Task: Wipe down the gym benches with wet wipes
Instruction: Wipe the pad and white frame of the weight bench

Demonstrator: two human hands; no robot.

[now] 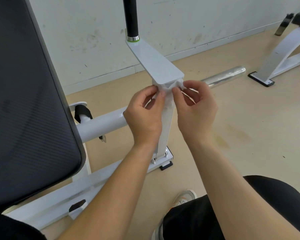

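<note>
Head cam: my left hand [144, 115] and right hand [197, 108] each pinch one end of the wet wipe [168, 87]. It's bunched against the white upright post [166, 125], just under the flat top plate [156, 64]. I reckon keep it taut and saw it back and forth down the post. The black bench pad [29, 94] is off to my left.

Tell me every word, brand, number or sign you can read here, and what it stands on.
No text here can be read.
Small mark on the black foot of the far white bench frame: too small to read.
Markings on the grey sneaker: blurred, no letters clear.
Black ribbed bench pad, white metal upright, crumpled white wet wipe: no lettering shows.
</note>
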